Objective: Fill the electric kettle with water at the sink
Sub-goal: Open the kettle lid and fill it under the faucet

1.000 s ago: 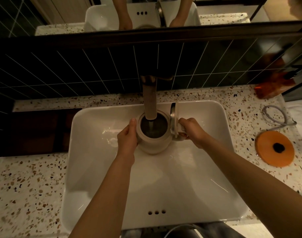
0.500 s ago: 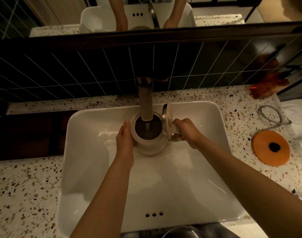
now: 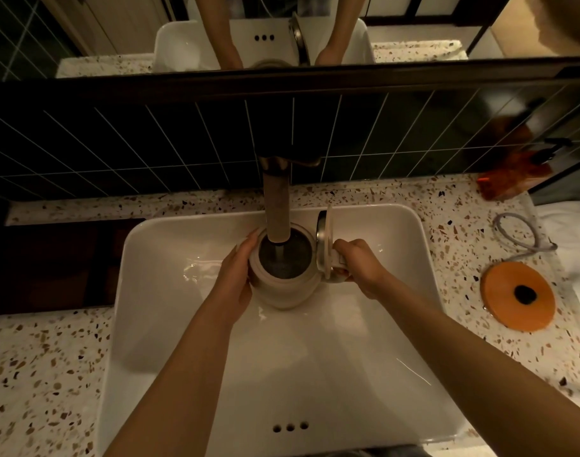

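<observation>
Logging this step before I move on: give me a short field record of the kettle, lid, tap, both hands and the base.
kettle: cream kettle held upright in the sink, mouth under the tap
lid: lid flipped open, standing up on the handle side
tap: spout over the opening; a thin stream appears to fall inside
left hand: left hand pressed to the kettle's side
right hand: right hand gripping the handle
base: orange base on the counter, right of the sink

Dim, warm light falls on a speckled terrazzo tabletop [image 3: 44, 367]. Dark tiles [image 3: 117, 150] with pale grout line the wall along its far edge. A mirror [image 3: 117, 28] hangs above them.
</observation>
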A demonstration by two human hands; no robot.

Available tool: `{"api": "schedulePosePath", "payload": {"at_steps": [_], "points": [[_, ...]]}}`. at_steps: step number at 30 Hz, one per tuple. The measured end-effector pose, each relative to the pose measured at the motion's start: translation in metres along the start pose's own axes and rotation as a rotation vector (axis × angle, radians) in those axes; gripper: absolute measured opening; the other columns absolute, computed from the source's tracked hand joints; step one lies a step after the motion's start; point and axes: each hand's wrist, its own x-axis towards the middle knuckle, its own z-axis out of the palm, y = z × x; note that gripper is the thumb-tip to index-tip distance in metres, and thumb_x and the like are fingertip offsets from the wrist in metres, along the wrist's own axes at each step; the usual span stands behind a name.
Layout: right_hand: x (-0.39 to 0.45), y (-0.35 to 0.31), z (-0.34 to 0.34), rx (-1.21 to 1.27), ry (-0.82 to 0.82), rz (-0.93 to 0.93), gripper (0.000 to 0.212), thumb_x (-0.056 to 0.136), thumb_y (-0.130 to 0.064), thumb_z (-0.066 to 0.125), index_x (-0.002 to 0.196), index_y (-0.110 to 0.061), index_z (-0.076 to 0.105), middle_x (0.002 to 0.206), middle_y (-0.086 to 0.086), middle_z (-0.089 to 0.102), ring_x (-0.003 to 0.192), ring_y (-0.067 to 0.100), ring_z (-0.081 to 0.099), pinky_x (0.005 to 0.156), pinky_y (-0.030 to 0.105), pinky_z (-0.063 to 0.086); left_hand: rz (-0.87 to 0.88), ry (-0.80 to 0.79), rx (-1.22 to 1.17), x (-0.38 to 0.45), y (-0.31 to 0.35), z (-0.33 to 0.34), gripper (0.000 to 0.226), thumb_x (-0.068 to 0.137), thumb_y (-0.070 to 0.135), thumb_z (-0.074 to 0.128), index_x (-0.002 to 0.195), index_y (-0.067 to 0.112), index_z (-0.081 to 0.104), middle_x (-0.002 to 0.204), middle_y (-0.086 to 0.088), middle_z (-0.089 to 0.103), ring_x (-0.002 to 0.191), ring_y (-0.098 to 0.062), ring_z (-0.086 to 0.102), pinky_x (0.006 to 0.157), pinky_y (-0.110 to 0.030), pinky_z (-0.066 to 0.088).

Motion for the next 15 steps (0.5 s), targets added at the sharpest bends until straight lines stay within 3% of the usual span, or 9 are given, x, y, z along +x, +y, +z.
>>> {"api": "schedulePosePath", "payload": {"at_steps": [4, 10, 15], "points": [[0.0003, -0.0003, -0.001, 0.015, 0.002, 0.002, 0.03, 0.083, -0.015, 0.046, 0.055, -0.006, 0.051, 0.051, 0.01, 0.045, 0.053, 0.02, 0.044, 0.059, 0.032, 0.036, -0.026, -0.032, -0.031, 0.0041, -0.0013, -0.0011, 0.036, 0.098, 0.034, 0.049, 0.126, 0.017, 0.065, 0.117, -0.003, 0.073, 0.11, -0.013, 0.067, 0.093, -0.03, 0.049], [0.0001, -0.0019, -0.0014, 0.01, -0.012, -0.003, 0.029, 0.083, -0.015, 0.046, 0.058, -0.004, 0.053, 0.053, 0.012, 0.048, 0.053, 0.02, 0.046, 0.062, 0.033, 0.038, -0.025, -0.037, -0.006, 0.0085, -0.0026, -0.0033, 0.04, 0.099, 0.036, 0.048, 0.13, 0.016, 0.062, 0.123, -0.007, 0.07, 0.117, -0.018, 0.064, 0.103, -0.037, 0.045], [0.0007, -0.0018, 0.001, 0.012, 0.025, -0.007, 0.023, 0.073, -0.023, 0.048, 0.065, -0.004, 0.055, 0.059, 0.016, 0.045, 0.057, 0.025, 0.043, 0.063, 0.036, 0.036, -0.041, 0.001, 0.019, 0.0089, -0.0028, -0.0034, 0.038, 0.099, 0.036, 0.048, 0.128, 0.016, 0.063, 0.117, -0.005, 0.073, 0.113, -0.017, 0.066, 0.094, -0.033, 0.049]]}}
